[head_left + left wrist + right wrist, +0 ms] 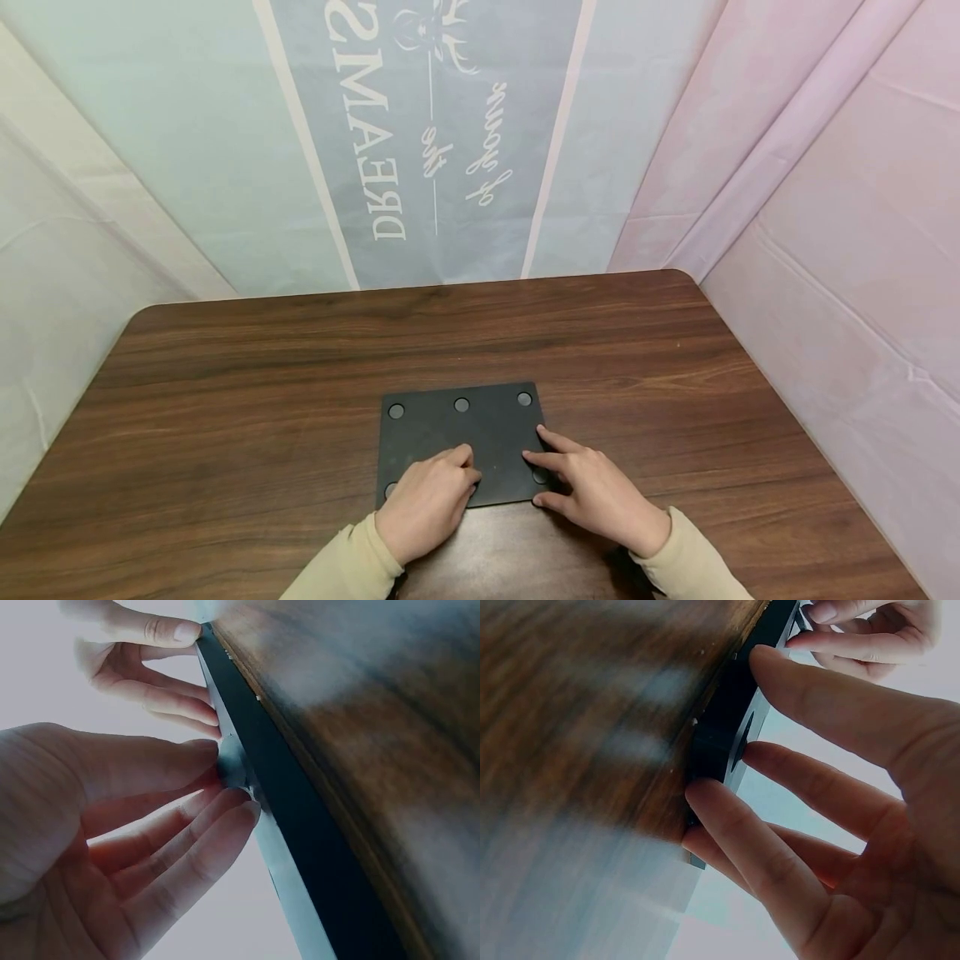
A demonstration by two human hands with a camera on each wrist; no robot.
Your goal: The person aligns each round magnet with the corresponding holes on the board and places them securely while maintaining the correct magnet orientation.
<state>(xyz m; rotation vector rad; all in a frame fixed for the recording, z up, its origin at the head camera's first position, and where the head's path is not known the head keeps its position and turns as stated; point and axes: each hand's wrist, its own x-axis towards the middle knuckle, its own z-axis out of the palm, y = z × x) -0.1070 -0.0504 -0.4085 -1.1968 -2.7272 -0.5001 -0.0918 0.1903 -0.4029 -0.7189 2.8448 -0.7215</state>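
A flat dark board (495,446) with round grey discs set near its edges lies on the table. My left hand (427,500) is over the board's near side, its fingers curled. In the left wrist view, its thumb and fingertips pinch a small round disc (232,761) at the board's face. My right hand (596,492) rests at the near right corner with fingers spread and fairly straight. Its thumb touches the near edge, and other fingertips touch the right side and the surface beside a corner disc (540,477). The left hand partly covers the near left disc (391,490).
The brown wood-grain table (247,400) extends around the board on all sides. A printed cloth (457,150) hangs behind its far edge, and pale cloth walls (847,275) stand along both sides.
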